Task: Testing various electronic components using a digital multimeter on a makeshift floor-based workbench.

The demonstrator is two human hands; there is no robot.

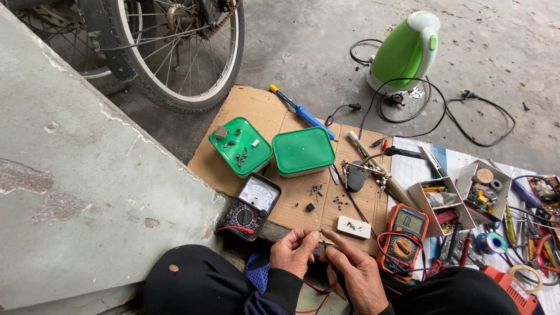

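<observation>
Bare skin, both hands low in the head view, between the person's knees in dark trousers. Left hand point(294, 251): fingers curled in, thumb and forefinger pinched on something tiny at the tips; what it is cannot be made out. Right hand point(357, 273): forefinger stretched toward the left fingertips, the other fingers wrapped around a thin dark probe point(337, 274) that runs down the palm. The two hands meet tip to tip just at the near edge of the cardboard sheet point(256, 108).

Just beyond the fingertips, on the cardboard: small white block point(353, 227) with dark marks on top. Right of it, orange digital meter point(402, 236), display lit, red lead looped over it. Left of the hands, black needle-dial meter point(249, 207), half on the cardboard, half over the edge, a red lead lying across its lower end.

Farther out: two green plastic boxes side by side, the left green tray point(240, 146) holding loose small parts, the closed green box point(303, 151) touching it. Small black bits scattered between the boxes and the hands. Blue-handled screwdriver point(301, 112) beyond the boxes. Helping-hand clamp stand point(359, 172) to the right.

Far side, on concrete: green and white kettle point(405, 52) with black cords around its base. Bicycle wheel point(181, 52) at top left. Open cardboard compartments point(461, 198) with parts and tools at right.
</observation>
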